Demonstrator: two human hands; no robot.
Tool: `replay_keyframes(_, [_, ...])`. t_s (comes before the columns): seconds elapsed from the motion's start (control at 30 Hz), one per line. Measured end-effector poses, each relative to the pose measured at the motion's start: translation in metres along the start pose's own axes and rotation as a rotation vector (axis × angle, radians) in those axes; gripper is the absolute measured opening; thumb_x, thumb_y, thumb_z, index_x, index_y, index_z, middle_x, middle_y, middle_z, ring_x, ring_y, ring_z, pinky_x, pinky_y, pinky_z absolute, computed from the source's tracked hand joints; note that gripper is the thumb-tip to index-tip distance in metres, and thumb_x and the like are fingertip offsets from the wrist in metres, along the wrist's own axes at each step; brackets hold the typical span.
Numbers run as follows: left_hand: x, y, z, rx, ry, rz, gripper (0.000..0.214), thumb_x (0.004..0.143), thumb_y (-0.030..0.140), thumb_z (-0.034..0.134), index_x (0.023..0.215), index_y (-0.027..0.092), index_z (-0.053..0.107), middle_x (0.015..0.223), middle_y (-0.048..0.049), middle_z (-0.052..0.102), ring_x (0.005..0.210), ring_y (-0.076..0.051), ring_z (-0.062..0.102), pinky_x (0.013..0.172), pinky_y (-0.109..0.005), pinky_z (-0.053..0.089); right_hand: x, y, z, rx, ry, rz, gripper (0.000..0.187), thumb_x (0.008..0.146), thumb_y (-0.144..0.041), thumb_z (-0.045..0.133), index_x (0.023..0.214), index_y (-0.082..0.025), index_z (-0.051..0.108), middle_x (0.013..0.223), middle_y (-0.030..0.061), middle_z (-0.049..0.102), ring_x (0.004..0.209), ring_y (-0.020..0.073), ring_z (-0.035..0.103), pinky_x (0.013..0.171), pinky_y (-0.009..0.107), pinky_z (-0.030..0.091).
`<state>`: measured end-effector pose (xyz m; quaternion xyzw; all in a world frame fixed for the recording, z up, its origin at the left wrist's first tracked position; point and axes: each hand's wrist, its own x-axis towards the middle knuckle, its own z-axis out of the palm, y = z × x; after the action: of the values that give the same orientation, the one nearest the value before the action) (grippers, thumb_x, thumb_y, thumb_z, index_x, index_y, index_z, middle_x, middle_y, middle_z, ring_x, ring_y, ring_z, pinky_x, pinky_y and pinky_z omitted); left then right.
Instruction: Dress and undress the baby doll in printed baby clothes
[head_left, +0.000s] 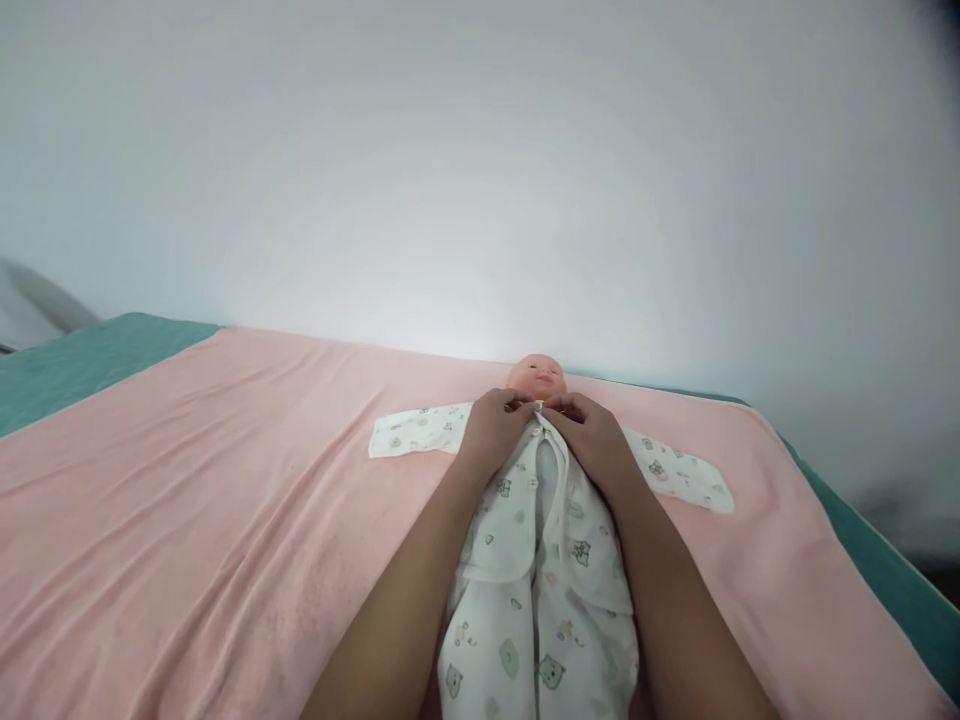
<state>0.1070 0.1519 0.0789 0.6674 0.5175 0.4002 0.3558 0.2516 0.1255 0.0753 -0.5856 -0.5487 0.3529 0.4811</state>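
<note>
A baby doll point(538, 377) lies on its back on a pink towel point(225, 500), head toward the wall. It wears a white printed romper point(532, 600) whose sleeves spread out flat to both sides. My left hand point(493, 428) and my right hand point(592, 432) meet at the doll's neck. Both have their fingers pinched on the romper's collar edges, pulling the two front flaps together just under the chin. Below the collar the front of the garment gapes open a little.
The pink towel covers a teal-covered surface point(90, 360), whose edge shows at the far left and along the right side point(885, 570). A plain white wall point(480, 170) rises directly behind the doll's head.
</note>
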Motion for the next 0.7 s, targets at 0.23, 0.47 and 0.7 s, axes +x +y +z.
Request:
replay_keyframes(0.23, [0.001,0.000,0.002,0.177,0.009,0.023,0.021,0.082,0.026,0.056,0.094,0.023,0.072,0.094,-0.0046,0.064,0.081,-0.015,0.060,0.080,-0.028,0.046,0.000,0.000,0.001,-0.197,0.088,-0.060,0.019,0.076,-0.030,0.056,0.087,-0.021,0.068,0.090,0.0023,0.069,0.082,0.0185,0.062,0.077,0.032,0.045])
replay_keyframes(0.47, [-0.001,0.001,-0.002,0.289,-0.097,0.086,0.029,0.088,0.032,0.046,0.100,0.024,0.071,0.099,-0.0062,0.059,0.088,-0.017,0.059,0.083,-0.028,0.044,-0.001,-0.001,0.002,-0.249,0.110,-0.119,0.019,0.077,-0.030,0.054,0.085,-0.022,0.069,0.090,0.0016,0.068,0.081,0.0172,0.060,0.077,0.030,0.044])
replay_keyframes(0.7, [-0.007,0.004,-0.009,0.259,-0.127,0.099,0.032,0.089,0.032,0.044,0.112,0.027,0.066,0.105,-0.0049,0.057,0.090,-0.016,0.059,0.087,-0.027,0.044,-0.010,-0.011,0.000,-0.306,0.093,-0.067,0.019,0.079,-0.032,0.053,0.085,-0.021,0.067,0.092,0.0027,0.068,0.080,0.0176,0.060,0.075,0.031,0.043])
